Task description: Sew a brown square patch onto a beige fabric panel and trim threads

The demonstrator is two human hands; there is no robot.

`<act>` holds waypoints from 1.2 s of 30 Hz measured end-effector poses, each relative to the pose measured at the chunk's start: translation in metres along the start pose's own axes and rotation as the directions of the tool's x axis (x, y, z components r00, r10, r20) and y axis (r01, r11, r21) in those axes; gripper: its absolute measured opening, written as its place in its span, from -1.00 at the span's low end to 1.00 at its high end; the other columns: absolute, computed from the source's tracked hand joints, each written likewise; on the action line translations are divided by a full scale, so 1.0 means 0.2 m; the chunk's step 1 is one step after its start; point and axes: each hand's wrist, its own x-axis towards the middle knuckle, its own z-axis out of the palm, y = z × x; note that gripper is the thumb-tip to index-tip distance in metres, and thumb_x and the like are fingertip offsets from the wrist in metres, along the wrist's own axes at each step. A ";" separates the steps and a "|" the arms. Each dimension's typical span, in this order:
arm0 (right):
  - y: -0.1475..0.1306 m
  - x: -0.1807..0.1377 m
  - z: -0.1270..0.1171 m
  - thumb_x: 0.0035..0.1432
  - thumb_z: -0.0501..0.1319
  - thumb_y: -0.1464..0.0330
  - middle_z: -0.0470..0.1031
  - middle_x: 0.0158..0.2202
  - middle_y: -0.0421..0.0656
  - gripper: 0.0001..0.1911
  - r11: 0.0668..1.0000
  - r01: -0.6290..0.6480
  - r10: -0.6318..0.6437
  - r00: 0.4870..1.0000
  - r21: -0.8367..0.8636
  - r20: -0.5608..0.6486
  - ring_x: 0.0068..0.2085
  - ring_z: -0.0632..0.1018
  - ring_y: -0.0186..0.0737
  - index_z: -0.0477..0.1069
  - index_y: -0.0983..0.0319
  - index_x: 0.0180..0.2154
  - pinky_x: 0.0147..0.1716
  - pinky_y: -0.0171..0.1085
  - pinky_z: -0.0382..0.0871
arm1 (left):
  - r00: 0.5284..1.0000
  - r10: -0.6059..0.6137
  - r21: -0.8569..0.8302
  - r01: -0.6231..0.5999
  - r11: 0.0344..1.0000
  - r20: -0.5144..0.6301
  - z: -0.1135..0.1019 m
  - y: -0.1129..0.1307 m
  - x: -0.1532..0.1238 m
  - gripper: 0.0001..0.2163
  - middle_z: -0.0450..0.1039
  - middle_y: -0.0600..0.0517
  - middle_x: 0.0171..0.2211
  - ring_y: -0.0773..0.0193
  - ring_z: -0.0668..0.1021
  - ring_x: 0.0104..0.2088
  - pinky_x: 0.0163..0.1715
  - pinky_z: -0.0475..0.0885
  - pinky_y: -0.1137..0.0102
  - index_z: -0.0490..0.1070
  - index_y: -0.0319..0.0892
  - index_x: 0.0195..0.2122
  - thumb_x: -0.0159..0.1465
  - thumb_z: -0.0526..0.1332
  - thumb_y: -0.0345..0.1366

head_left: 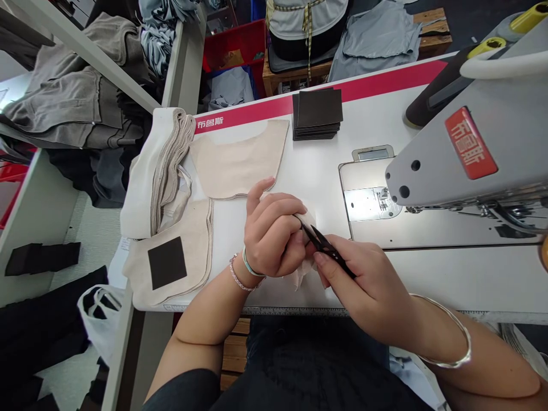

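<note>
My left hand [274,235] is closed on a pale piece of fabric [305,273], most of it hidden behind my fingers. In my right hand [363,279] are small black thread snips [327,246], their parted blades pointing up and left at the fabric's edge by my left fingers. Both hands meet over the front of the white sewing table [274,294]. Beyond my left hand lies a flat beige fabric piece [240,162]. To its left, a dark square patch [166,262] rests on layered beige pieces [194,245].
A sewing machine [466,131] with its metal needle plate [370,204] stands on the right. A stack of dark squares [319,111] sits at the back, and a folded fabric bundle [149,171] at the left. Another person's torso [306,25] is beyond the table.
</note>
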 end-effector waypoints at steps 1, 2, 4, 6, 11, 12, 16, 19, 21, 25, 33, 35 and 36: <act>0.00 0.00 0.00 0.32 0.02 0.49 0.27 -0.57 -0.33 -0.78 1.000 0.005 -0.005 1.000 0.000 0.000 -0.56 0.27 -0.49 0.25 0.23 -0.41 -0.53 -0.42 0.18 | 1.000 0.000 -0.003 0.000 1.000 -0.006 0.00 0.00 0.00 -0.92 0.48 0.04 -0.38 0.25 0.58 -0.36 0.07 0.38 -0.03 0.17 -0.15 -0.42 0.13 0.06 -0.46; 0.00 0.00 0.00 0.32 0.02 0.50 0.27 -0.57 -0.33 -0.77 1.000 0.008 -0.008 1.000 0.001 0.000 -0.56 0.27 -0.49 0.24 0.23 -0.42 -0.53 -0.42 0.18 | 1.000 0.000 -0.006 0.000 1.000 -0.011 0.00 0.00 0.00 -0.92 0.48 0.04 -0.38 0.25 0.58 -0.37 0.07 0.38 -0.03 0.17 -0.15 -0.42 0.13 0.06 -0.46; 0.00 0.01 0.00 0.32 0.02 0.50 0.26 -0.57 -0.33 -0.76 1.000 0.010 -0.010 1.000 0.006 0.001 -0.56 0.26 -0.49 0.22 0.22 -0.44 -0.54 -0.43 0.17 | 1.000 -0.002 -0.009 0.001 1.000 -0.019 0.00 0.01 0.00 -0.92 0.48 0.04 -0.37 0.25 0.58 -0.37 0.07 0.39 -0.03 0.16 -0.15 -0.43 0.13 0.06 -0.47; 0.00 0.01 0.00 0.32 0.02 0.50 0.26 -0.58 -0.33 -0.75 1.000 0.014 -0.013 1.000 0.006 -0.004 -0.57 0.26 -0.49 0.22 0.22 -0.44 -0.54 -0.42 0.17 | 1.000 0.000 -0.013 0.000 1.000 -0.018 0.00 0.01 0.00 -0.91 0.49 0.04 -0.37 0.25 0.59 -0.36 0.07 0.39 -0.02 0.16 -0.16 -0.43 0.13 0.06 -0.47; 0.00 0.01 0.00 0.32 0.02 0.51 0.25 -0.57 -0.33 -0.75 1.000 0.026 -0.026 1.000 0.002 -0.011 -0.57 0.25 -0.49 0.22 0.22 -0.45 -0.54 -0.42 0.17 | 1.000 0.016 -0.031 -0.016 0.999 -0.007 0.00 0.01 0.00 -0.90 0.50 0.04 -0.38 0.23 0.61 -0.34 0.08 0.38 -0.01 0.16 -0.16 -0.43 0.13 0.06 -0.48; 0.00 0.01 0.00 0.32 0.02 0.51 0.24 -0.58 -0.33 -0.74 0.999 0.032 -0.032 0.999 0.007 -0.011 -0.57 0.24 -0.49 0.22 0.23 -0.45 -0.54 -0.42 0.17 | 1.000 0.014 -0.033 -0.014 0.999 -0.008 0.00 0.00 0.00 -0.90 0.50 0.04 -0.38 0.23 0.61 -0.34 0.08 0.38 -0.01 0.16 -0.16 -0.43 0.13 0.06 -0.48; 0.01 0.02 0.01 0.31 0.03 0.51 0.25 -0.57 -0.33 -0.77 0.998 0.062 -0.061 0.998 0.026 -0.021 -0.56 0.25 -0.49 0.26 0.24 -0.42 -0.53 -0.41 0.19 | 1.000 0.003 -0.052 -0.003 0.999 -0.002 0.00 0.00 0.00 -0.90 0.52 0.03 -0.38 0.22 0.62 -0.34 0.07 0.38 -0.02 0.15 -0.15 -0.43 0.13 0.06 -0.48; 0.01 0.02 0.01 0.30 0.04 0.50 0.25 -0.58 -0.32 -0.79 0.996 0.083 -0.082 0.996 0.043 -0.026 -0.57 0.26 -0.47 0.28 0.24 -0.41 -0.54 -0.39 0.19 | 1.000 -0.005 -0.068 0.005 0.998 0.001 -0.01 0.01 0.01 -0.91 0.53 0.03 -0.38 0.22 0.62 -0.33 0.07 0.39 -0.01 0.15 -0.15 -0.43 0.15 0.04 -0.47; 0.00 0.02 0.01 0.29 0.04 0.50 0.25 -0.60 -0.32 -0.78 0.995 0.083 -0.082 0.996 0.055 -0.017 -0.57 0.26 -0.45 0.28 0.23 -0.43 -0.55 -0.38 0.19 | 1.000 -0.006 -0.075 0.005 0.997 -0.004 -0.01 0.01 0.01 -0.91 0.53 0.02 -0.37 0.21 0.62 -0.32 0.06 0.40 -0.02 0.15 -0.14 -0.43 0.16 0.03 -0.46; 0.00 0.03 0.00 0.30 0.04 0.47 0.24 -0.65 -0.32 -0.75 0.996 0.053 -0.054 0.998 0.077 0.013 -0.58 0.28 -0.42 0.27 0.20 -0.46 -0.57 -0.36 0.20 | 1.000 0.001 -0.063 -0.001 0.998 -0.009 -0.02 0.01 0.02 -0.93 0.55 0.00 -0.37 0.17 0.63 -0.28 0.04 0.41 -0.01 0.15 -0.14 -0.43 0.16 0.04 -0.44; 0.02 0.04 0.01 0.28 0.04 0.52 0.36 -0.49 -0.25 -0.78 0.987 0.160 -0.160 0.987 -0.002 -0.017 -0.50 0.34 -0.44 0.25 0.22 -0.43 -0.50 -0.39 0.27 | 1.000 0.017 0.005 -0.017 1.000 -0.025 -0.02 0.02 0.03 -0.93 0.56 0.02 -0.37 0.18 0.63 -0.26 0.02 0.42 0.01 0.16 -0.13 -0.43 0.14 0.05 -0.43; 0.03 0.03 0.02 0.27 0.05 0.55 0.38 -0.47 -0.24 -0.83 0.968 0.223 -0.231 0.971 -0.111 -0.061 -0.47 0.36 -0.43 0.29 0.24 -0.36 -0.47 -0.39 0.28 | 0.999 0.018 0.003 -0.018 1.000 -0.036 -0.01 0.02 0.03 -0.92 0.56 0.02 -0.38 0.19 0.63 -0.27 0.01 0.43 0.03 0.16 -0.13 -0.43 0.13 0.05 -0.44; 0.04 0.03 0.03 0.26 0.05 0.56 0.38 -0.46 -0.23 -0.85 0.955 0.250 -0.264 0.961 -0.159 -0.076 -0.46 0.37 -0.43 0.30 0.25 -0.31 -0.46 -0.39 0.28 | 0.999 0.017 0.003 -0.017 1.000 -0.041 -0.01 0.02 0.03 -0.92 0.55 0.03 -0.39 0.20 0.62 -0.29 0.01 0.43 0.03 0.15 -0.13 -0.43 0.13 0.05 -0.44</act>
